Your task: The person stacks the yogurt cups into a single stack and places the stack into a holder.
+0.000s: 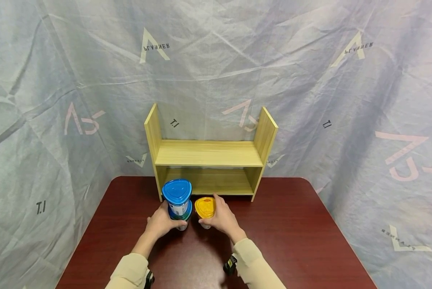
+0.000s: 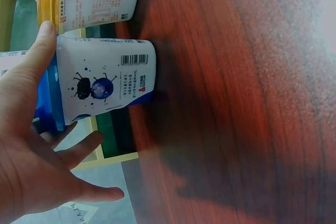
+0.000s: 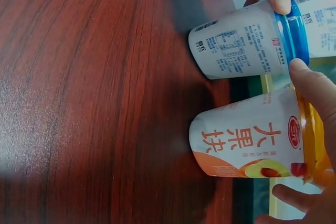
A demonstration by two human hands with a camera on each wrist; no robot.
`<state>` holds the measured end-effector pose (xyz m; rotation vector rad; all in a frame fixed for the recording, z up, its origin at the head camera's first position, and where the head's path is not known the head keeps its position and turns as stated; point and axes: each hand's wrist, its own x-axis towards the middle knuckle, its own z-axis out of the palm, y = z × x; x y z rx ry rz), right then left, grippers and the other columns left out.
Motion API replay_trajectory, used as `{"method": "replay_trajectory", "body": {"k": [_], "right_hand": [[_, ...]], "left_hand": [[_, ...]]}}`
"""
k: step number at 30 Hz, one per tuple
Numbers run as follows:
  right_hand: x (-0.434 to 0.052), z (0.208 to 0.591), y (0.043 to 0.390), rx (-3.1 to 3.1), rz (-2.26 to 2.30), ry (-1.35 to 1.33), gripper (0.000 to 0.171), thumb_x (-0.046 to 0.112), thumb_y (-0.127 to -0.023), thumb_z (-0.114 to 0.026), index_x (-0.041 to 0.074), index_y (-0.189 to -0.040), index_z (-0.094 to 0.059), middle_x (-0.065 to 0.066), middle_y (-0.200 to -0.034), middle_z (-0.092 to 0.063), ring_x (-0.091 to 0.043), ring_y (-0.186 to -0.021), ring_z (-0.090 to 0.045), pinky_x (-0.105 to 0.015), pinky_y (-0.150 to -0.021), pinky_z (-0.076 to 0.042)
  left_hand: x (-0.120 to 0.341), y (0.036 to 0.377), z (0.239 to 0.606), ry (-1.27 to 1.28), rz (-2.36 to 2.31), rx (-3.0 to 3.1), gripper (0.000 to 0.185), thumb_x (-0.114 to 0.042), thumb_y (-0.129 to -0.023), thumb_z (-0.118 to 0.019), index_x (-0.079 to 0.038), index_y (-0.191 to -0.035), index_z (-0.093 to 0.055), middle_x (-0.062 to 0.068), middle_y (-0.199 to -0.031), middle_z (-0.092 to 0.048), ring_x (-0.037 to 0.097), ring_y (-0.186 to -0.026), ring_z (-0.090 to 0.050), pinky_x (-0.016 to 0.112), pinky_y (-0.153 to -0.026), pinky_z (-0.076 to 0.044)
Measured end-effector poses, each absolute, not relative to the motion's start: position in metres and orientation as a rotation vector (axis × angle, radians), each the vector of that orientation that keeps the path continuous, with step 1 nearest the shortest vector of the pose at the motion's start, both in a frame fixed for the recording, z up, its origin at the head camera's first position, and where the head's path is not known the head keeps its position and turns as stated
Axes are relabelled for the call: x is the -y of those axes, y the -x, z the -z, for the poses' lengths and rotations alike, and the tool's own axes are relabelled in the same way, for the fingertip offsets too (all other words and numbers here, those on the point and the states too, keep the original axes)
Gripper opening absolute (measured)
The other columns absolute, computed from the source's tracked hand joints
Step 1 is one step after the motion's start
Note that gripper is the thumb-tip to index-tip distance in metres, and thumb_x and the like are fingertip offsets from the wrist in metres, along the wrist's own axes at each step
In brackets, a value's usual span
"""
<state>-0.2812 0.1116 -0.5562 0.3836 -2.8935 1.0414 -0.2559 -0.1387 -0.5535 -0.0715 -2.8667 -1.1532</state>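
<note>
Head view: left hand (image 1: pixel 161 223), seven o'clock, gripping stacked blue-lidded cups (image 1: pixel 177 192); right hand (image 1: pixel 224 217), six o'clock, yellow-lidded cup (image 1: pixel 204 207). Probably light, flexible; I'd hold rims (image 2: pixel 56 98).

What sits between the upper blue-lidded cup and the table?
The lower blue-lidded cup. The right wrist view shows it directly under the upper cup, its base toward the table.
</note>
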Motion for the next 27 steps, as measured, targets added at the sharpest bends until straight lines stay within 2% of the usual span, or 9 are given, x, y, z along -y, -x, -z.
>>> {"method": "replay_trajectory", "body": {"k": [15, 27], "right_hand": [[-0.111, 0.5578, 0.2797, 2.866, -1.035, -0.421, 0.104, 0.051, -0.075, -0.087, 0.0, -0.151, -0.036, -0.021, -0.144, -0.049, -0.033, -0.114, -0.06, -0.052, -0.098, -0.05], [-0.1121, 0.5552, 0.279, 2.862, -1.027, -0.375, 0.102, 0.053, -0.075, -0.086, 0.0, -0.149, -0.04, -0.02, -0.142, -0.051, -0.034, -0.112, -0.061, -0.053, -0.097, -0.051]], "left_hand": [[0.1399, 0.2549, 0.5541, 0.076, 1.142, 2.871, 0.109, -0.05, -0.069, -0.091, -0.001, -0.15, -0.038, 0.022, -0.141, -0.055, 0.042, -0.125, -0.056, 0.087, -0.094, -0.022], [0.1389, 0.2552, 0.5522, 0.078, 1.158, 2.872, 0.108, -0.05, -0.07, -0.091, -0.001, -0.15, -0.038, 0.021, -0.142, -0.055, 0.042, -0.126, -0.055, 0.087, -0.095, -0.022]]}}
